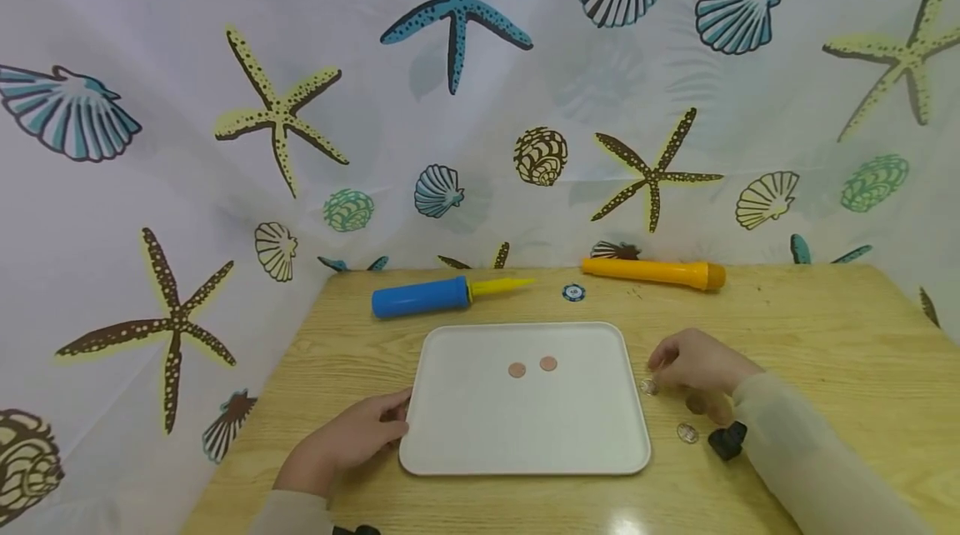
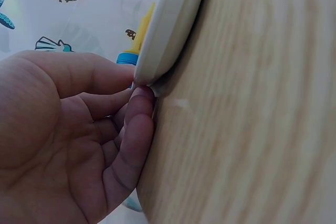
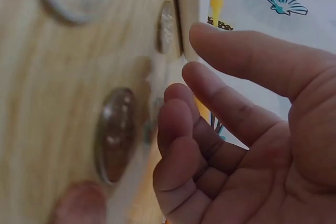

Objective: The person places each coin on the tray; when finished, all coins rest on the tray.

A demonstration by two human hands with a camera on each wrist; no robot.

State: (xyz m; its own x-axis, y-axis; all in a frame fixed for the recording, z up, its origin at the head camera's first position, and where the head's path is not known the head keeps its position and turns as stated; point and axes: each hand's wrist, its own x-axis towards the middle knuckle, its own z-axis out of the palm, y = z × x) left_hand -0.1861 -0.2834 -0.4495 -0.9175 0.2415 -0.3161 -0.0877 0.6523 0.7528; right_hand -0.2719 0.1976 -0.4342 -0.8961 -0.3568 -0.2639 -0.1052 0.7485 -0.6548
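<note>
A white rectangular tray (image 1: pixel 525 427) lies on the wooden table with two copper-coloured coins, one coin (image 1: pixel 517 370) left of the other coin (image 1: pixel 548 363). My left hand (image 1: pixel 360 432) pinches the tray's left edge; the left wrist view shows the thumb at the rim and fingertips under it. Right of the tray, my right hand (image 1: pixel 697 362) hovers over loose coins, fingers loosely bent, thumb and forefinger apart, nothing visible between them. Around it lie a silvery coin (image 1: pixel 648 387), a brown coin (image 3: pixel 116 135) and another silvery coin (image 1: pixel 687 433). A blurred pinkish shape (image 3: pixel 81 203) is unclear.
Behind the tray lie a blue hand pump (image 1: pixel 420 298) with a yellow nozzle, a blue-and-white poker chip (image 1: pixel 573 292) and an orange toy microphone (image 1: pixel 652 272). A curtain (image 1: pixel 495 135) printed with shells and starfish hangs along the table's back edge.
</note>
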